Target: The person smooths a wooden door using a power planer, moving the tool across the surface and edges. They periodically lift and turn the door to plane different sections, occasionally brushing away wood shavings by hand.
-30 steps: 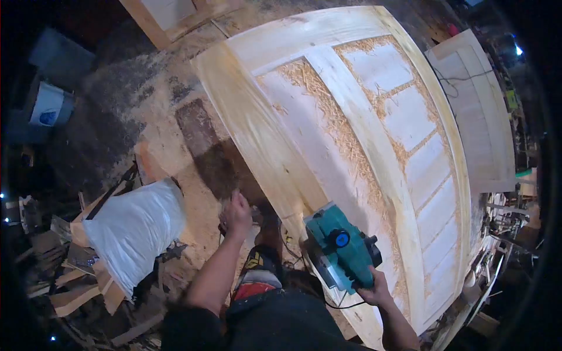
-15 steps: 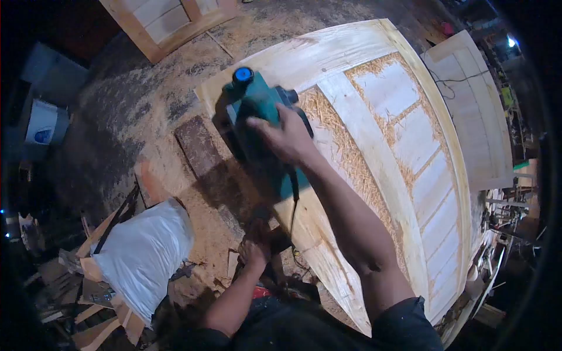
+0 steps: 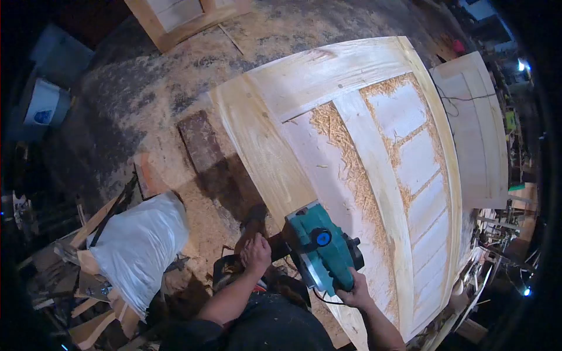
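My right hand (image 3: 358,291) is closed around the rear handle of a green electric planer (image 3: 323,248) with a blue-capped knob. The planer is at the near part of a pale wooden door panel (image 3: 374,152), over its left side board, close to my body. Its dark cord (image 3: 325,299) loops below the handle. My left hand (image 3: 256,254) has its fingers curled in beside my leg, left of the planer, apart from the tool. Whatever those fingers hold, if anything, is hidden.
Wood shavings (image 3: 345,149) lie in the door's recesses. A white sack (image 3: 143,245) and scrap wood (image 3: 96,324) are at the left. Another panel (image 3: 474,128) stands beyond the right edge, with a cord across it. A white bucket (image 3: 45,105) is at the far left.
My right hand has drawn the planer back toward my body, from the far end of the left board to the near part. My left hand stays by my leg.
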Motion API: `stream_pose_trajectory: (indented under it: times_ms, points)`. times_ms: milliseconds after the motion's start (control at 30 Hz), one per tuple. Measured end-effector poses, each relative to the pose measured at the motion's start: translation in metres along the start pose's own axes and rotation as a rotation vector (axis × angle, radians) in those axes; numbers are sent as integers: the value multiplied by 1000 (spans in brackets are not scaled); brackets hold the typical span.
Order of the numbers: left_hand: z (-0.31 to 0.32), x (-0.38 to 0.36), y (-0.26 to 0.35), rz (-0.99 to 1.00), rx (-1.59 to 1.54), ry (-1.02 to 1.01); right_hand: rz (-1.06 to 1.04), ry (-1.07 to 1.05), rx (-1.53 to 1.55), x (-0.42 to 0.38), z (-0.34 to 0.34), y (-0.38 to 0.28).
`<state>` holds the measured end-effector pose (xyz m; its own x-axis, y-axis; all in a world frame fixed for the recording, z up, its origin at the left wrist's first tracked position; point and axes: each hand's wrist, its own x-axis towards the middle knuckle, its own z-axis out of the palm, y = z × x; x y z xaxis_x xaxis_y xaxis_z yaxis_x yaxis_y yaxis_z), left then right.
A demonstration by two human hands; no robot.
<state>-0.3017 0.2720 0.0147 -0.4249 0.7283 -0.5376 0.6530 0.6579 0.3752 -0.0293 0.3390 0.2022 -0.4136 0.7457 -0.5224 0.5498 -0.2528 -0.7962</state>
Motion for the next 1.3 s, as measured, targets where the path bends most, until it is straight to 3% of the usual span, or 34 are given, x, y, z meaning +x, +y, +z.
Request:
stream_pose_trajectory:
  times_ms: [67, 133, 200, 333, 467, 600, 700, 767, 800, 833, 900, 933, 967, 1033, 1133, 1200, 1267, 1300]
  points:
    - [4, 2, 0, 27, 49, 15, 46, -11, -88, 6, -3, 1]
    - [20, -13, -23, 131, 96, 53, -42, 22, -117, 42, 0, -12]
    - [50, -13, -51, 85, -17, -57, -63, 28, -65, 95, 3, -56]
    - [23, 14, -23, 78, -75, -51, -278, 149, -193, 229, 17, -109]
    - [21, 18, -18, 74, -74, -51, -420, 102, 84, 332, 20, -180]
    - [14, 3, -20, 65, -54, -43, -360, 18, 92, 311, 17, -170]
    - [18, -7, -23, 39, -51, -35, -381, 11, 85, 223, 14, -119]
    - [19, -7, -20, 29, -53, 19, -184, -60, 27, 145, 11, -71]
    - [29, -6, -26, 53, -75, 116, -191, -20, 52, 103, 11, -54]
    - [51, -6, -43, 119, -153, 368, -149, -42, -31, 63, 9, -21]
    - [18, -2, -11, -5, -86, 231, 101, -65, -130, -18, 4, 15]
    - [5, -1, 2, -63, -52, 157, 34, -70, -15, -51, 2, 40]
    - [6, 0, 5, -48, -73, 178, 108, -67, 27, -76, 4, 52]
    - [7, -2, 3, -13, -106, 212, 140, -65, 14, -79, 5, 43]
    - [5, 1, 4, -40, 13, 76, 85, -57, -80, -48, 7, 28]
    - [45, -13, -28, 0, -61, 171, 62, -35, -67, -11, 16, 4]
    - [28, -10, -26, 26, -63, -23, 52, -18, -24, 38, 25, -38]
    - [-27, -6, 8, 30, -29, -259, 22, -14, -7, 67, 28, -62]
